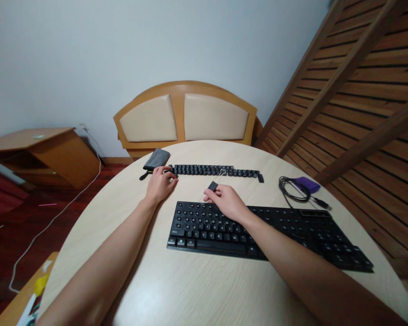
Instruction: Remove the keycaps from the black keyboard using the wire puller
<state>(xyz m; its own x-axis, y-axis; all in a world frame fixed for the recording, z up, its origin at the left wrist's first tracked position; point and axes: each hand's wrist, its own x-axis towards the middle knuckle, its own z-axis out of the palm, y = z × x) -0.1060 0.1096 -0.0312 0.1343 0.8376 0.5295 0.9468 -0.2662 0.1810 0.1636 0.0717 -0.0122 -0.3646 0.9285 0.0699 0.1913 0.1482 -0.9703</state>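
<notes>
A black keyboard [221, 246] lies on the round table, many of its upper keys stripped to bare stems and the lower rows still capped. My right hand [229, 201] is closed on a wire keycap puller [212, 185] with a black handle, held just above the keyboard's top edge. Behind it, loose black keycaps [204, 170] stand in long rows. My left hand [160, 184] is at the left end of these rows, thumb and fingers curled around a keycap there; the fingers partly hide it.
A grey pouch [158, 158] lies at the table's far left. To the right are a coiled black cable [294, 190] with its USB plug and a purple cloth item [308, 184]. A padded wooden headboard [185, 113] stands behind the table [163, 285], with slatted wooden panels [353, 113] at right.
</notes>
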